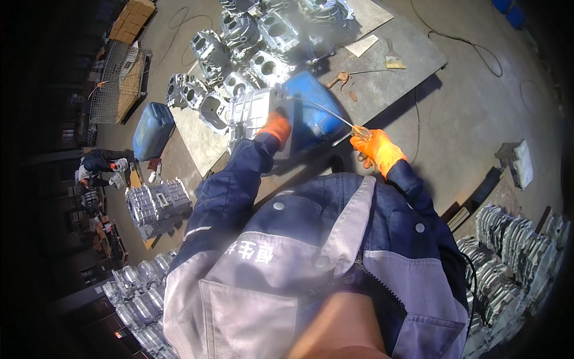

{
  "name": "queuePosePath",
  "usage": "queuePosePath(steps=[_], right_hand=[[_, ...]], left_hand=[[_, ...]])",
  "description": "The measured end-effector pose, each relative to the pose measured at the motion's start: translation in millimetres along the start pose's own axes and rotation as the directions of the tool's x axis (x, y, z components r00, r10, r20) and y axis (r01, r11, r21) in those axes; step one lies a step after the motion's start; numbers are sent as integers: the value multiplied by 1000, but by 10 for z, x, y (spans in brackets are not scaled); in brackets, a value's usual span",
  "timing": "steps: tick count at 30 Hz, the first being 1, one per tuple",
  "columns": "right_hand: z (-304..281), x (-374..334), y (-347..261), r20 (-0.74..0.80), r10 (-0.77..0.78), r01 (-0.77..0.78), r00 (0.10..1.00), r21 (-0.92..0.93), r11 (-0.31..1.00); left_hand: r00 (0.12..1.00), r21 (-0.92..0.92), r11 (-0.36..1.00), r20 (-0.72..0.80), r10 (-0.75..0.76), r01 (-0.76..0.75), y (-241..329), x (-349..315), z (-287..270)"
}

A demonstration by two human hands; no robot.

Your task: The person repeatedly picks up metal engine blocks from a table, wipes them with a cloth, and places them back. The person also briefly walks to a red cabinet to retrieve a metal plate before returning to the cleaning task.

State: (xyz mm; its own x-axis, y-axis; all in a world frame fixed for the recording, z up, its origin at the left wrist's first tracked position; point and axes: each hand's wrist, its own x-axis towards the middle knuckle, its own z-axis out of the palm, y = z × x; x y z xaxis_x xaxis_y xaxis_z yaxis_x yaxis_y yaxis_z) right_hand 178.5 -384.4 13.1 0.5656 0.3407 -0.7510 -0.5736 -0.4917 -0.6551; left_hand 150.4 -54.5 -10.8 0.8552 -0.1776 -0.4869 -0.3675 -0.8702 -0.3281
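Observation:
Both my hands wear orange gloves. My left hand (277,127) presses against a silvery cast metal housing (252,111), at the side near an opening, with its fingertips partly hidden. That housing leans by a blue plastic jerrycan (320,122) lying on the metal-topped table (394,75). My right hand (378,149), to the right of the jerrycan, is closed round the brownish handle of a thin-shafted hand tool (336,115). The shaft slants up and left across the jerrycan toward the housing; its tip is hard to make out.
Several cast housings (278,30) crowd the table's far left. A brush (393,60) and another handled tool (341,79) lie farther right. Left stand a blue jerrycan (153,130) and another housing (156,206). Stacked castings (508,257) flank me; a person (98,167) bends far left.

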Motion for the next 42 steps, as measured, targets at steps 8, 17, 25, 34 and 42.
queuePosePath(steps=[8, 17, 25, 34, 42], right_hand=[[29, 35, -15, -15, 25, -27, 1000, -107, 994], [34, -6, -118, 14, 22, -20, 1000, -158, 987], [-27, -227, -329, -30, 71, -74, 997, -122, 990], [28, -223, -405, -71, -24, 21, 997, -39, 999], [98, -278, -460, -31, -96, 94, 995, -66, 993]], left_hand=[[999, -17, 999, -27, -46, 45, -9, 35, 297], [1000, 100, 995, -28, -9, 11, 9, 23, 238], [999, 58, 998, 43, 16, -19, 10, 16, 61], [996, 20, 1000, 86, 19, -20, 8, -37, -134], [986, 67, 996, 162, 45, -56, 17, -105, -291]])
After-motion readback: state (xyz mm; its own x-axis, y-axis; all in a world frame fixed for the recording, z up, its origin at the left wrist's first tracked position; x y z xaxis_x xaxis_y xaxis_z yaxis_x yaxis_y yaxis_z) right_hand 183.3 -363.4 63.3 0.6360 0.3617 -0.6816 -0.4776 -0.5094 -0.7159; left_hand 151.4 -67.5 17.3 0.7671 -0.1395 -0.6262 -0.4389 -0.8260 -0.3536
